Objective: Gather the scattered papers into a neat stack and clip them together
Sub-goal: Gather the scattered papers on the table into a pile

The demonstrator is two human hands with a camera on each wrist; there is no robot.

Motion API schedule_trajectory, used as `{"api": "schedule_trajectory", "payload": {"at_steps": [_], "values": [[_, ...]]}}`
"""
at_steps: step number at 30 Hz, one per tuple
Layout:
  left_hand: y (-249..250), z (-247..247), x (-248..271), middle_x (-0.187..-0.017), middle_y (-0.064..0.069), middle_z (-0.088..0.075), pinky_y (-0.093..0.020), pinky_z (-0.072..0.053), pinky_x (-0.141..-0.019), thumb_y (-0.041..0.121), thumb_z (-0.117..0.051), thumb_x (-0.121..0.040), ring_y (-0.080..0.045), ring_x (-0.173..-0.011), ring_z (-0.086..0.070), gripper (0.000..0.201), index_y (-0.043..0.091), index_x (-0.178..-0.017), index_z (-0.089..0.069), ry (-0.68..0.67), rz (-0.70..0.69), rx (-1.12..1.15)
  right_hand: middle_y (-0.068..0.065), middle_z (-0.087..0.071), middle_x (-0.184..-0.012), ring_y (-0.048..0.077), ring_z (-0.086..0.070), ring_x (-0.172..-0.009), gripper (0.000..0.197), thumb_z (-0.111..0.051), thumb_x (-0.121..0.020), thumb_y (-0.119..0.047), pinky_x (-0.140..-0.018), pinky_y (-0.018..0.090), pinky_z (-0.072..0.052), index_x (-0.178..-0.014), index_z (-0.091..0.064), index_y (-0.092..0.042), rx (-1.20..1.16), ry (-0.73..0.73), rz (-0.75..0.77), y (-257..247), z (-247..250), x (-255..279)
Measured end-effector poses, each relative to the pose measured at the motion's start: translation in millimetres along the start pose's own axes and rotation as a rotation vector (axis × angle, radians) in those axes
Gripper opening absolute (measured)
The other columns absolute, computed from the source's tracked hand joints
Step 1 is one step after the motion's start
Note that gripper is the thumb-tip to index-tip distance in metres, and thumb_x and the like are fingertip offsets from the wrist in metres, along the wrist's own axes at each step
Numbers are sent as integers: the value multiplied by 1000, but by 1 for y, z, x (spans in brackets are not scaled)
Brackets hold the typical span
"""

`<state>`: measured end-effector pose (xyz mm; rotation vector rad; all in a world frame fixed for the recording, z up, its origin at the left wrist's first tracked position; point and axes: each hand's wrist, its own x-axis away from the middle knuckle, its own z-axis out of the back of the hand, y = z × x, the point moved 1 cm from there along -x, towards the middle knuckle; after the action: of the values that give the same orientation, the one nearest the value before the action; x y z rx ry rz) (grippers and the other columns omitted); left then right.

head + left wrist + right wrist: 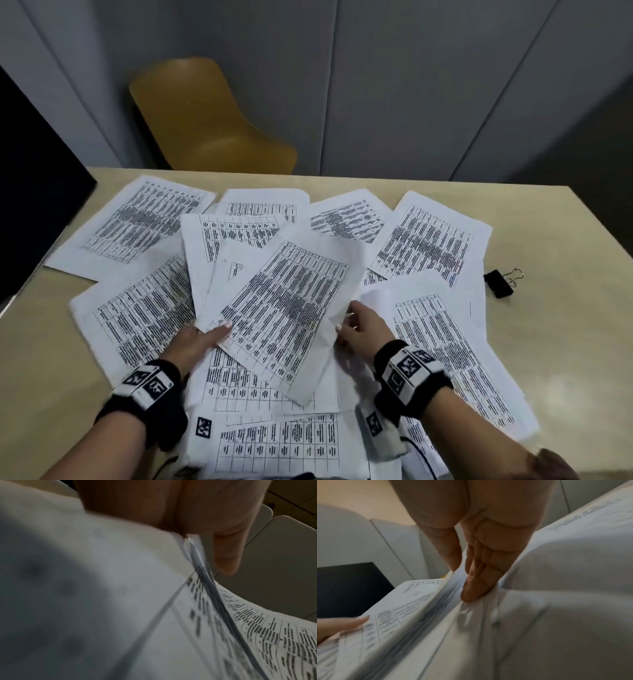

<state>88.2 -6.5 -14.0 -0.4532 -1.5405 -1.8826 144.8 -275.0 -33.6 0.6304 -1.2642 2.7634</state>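
1. Step in hand, as judged: gathering. A few sheets are being collected between the two hands; most of the papers (144, 222) lie fanned and overlapping across the tabletop (548, 342). Clipping is not yet begun.
2. Left hand (197, 342): at the lower left edge of the raised sheets (291, 308). Thumb lies flat on top of the printed face; left wrist view shows the sheet edges pinched between thumb and fingers (226, 555).
3. Raised sheets: a small, uneven bundle, tilted and skewed, corners not aligned, right edge curled and crumpled.
4. Right hand (363, 329): at the right edge of the same bundle. Right wrist view shows thumb on one side of the sheet edges and the fingers (476, 582) nearly straight, pressed against the other side, so a light pinch.
5. Binder clip (501, 282): black, wire handles, on bare tabletop at far right, apart from the papers, untouched.
6. Paper appearance: white sheets printed with dense black tables; some creased, lying at many angles.
7. Next move, as judged: add the remaining sheets to the bundle, left side through to right, then square the edges against the tabletop before reaching for the clip.
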Motion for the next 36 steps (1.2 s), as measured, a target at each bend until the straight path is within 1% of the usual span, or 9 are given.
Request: {"api": "schedule_trajectory", "payload": {"at_steps": [5, 10, 14, 18, 23, 26, 29, 32, 36], "values": [[-6, 3, -8, -94, -17, -63, -35, -44, -82, 17, -66, -83, -28, -86, -57, 28, -2, -102, -58, 41, 29, -39, 7, -63, -110, 23, -62, -91, 30, -58, -86, -23, -80, 26, -47, -115, -56, -13, 86, 73, 82, 0, 11, 11], [-4, 7, -7, -135, -19, -52, -53, -33, -106, 46, -86, -45, -37, -120, -50, 110, 5, -135, -39, -17, 7, -39, 2, -59, -77, 27, -63, -74, 35, -73, -75, -26, -71, 40, -57, -100, -49, -18, -392, 170, -191, 0, 4, 2], [-2, 5, -8, -132, -19, -50, -55, -28, -109, 53, -71, -68, -38, -125, -46, 82, 4, -130, -46, -28, 11, -3, -3, -54, -64, 19, -55, -75, 18, -69, -77, -13, -69, 22, -42, -75, -52, -17, -202, 236, -213, -2, 11, -8], [-13, 8, -18, -115, -19, -65, -48, -43, -96, 21, -71, -78, -33, -102, -60, 35, 6, -107, -59, 25, 15, -74, 6, -59, -107, 22, -55, -102, 33, -62, -82, -28, -81, 24, -40, -112, -57, -17, 174, 211, -101, -6, 23, 6], [-13, 7, -20, -120, -23, -61, -41, -37, -96, 3, -58, -86, -30, -102, -53, 35, -6, -120, -53, 46, -7, -30, 9, -6, -155, 36, -9, -142, 93, -51, -67, -75, -113, 52, -14, -142, -14, -37, 547, 81, -204, 17, 34, 36], [-14, 5, -19, -118, -18, -58, -38, -33, -95, 4, -55, -88, -28, -104, -48, 37, -7, -124, -49, 57, -12, 13, 14, 14, -155, 41, 4, -142, 106, -69, -67, -57, -114, 53, -10, -145, 1, -37, 409, 140, -302, 36, 46, 43], [-12, 3, -19, -118, -19, -58, -40, -33, -98, 3, -55, -88, -27, -105, -49, 36, -6, -123, -49, 55, -13, 65, 19, -9, -149, 41, -23, -135, 110, -78, -68, -11, -109, 47, -29, -146, -4, -34, 81, 369, -367, 45, 59, 44], [-9, -3, -21, -113, -16, -57, -36, -33, -93, 1, -53, -89, -27, -105, -49, 33, -4, -121, -50, 48, -26, 100, 19, -52, -116, 35, -54, -106, 102, -71, -71, 1, -89, 40, -44, -145, -8, -28, -116, 431, -393, 52, 61, 42], [-3, -11, -21, -113, -17, -58, -38, -33, -97, 2, -55, -88, -31, -111, -50, 25, 3, -113, -52, 31, -30, 107, 21, -67, -98, 28, -64, -80, 40, -66, -76, 5, -79, 43, -54, -113, -52, 0, -487, 356, -380, 53, 53, 32]]}}
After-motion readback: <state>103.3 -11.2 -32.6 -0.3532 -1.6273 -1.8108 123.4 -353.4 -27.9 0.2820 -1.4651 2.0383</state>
